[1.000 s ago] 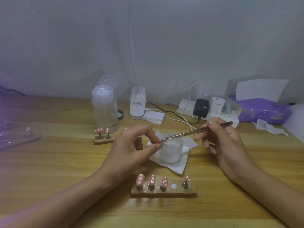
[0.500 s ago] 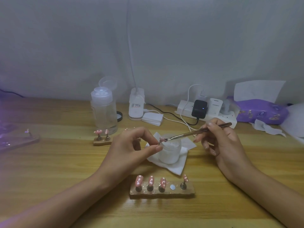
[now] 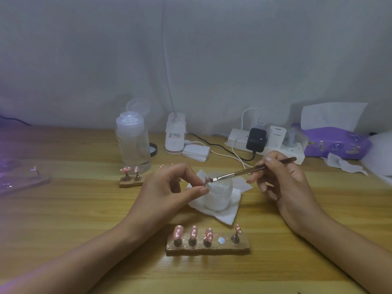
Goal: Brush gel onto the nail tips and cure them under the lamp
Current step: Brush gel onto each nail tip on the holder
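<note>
The left hand [image 3: 167,187] is holding 1 small pink nail tip [image 3: 207,179] up over the small frosted white jar [image 3: 218,194]. Its grip is pinching the tip, or a tiny stand under it, between the thumb and a finger. I cannot tell which. The right hand [image 3: 284,181] is holding a thin brush with a shiny metal handle [image 3: 244,171] like a pencil, and its grip is closing tight around the handle. The brush hairs are touching the pink tip, so I think gel is going on right now.

The jar is sitting on a white paper wipe [image 3: 224,215] on the light wooden tabletop [image 3: 84,209], between the 2 hands.

Close to the person, a long wooden block [image 3: 207,249] is carrying 4 pink dotted nail tips [image 3: 209,234] on little metal stands. 1 spot on it is showing only a round pale dot [image 3: 221,240], so the tip in the hand probably belongs there. A small wooden block [image 3: 131,183] beside the tall clear plastic bottle [image 3: 132,143] is carrying 2 more pink tips.

Purple light is glowing at the far left, where a flat tray [image 3: 21,183] is lying with 1 little stand on it. That may be where the lamp is shining, but the lamp itself is not showing.

The job is looking partway done. 1 tip is getting gel now and is not yet cured. I cannot tell which other tips are finished.
</note>
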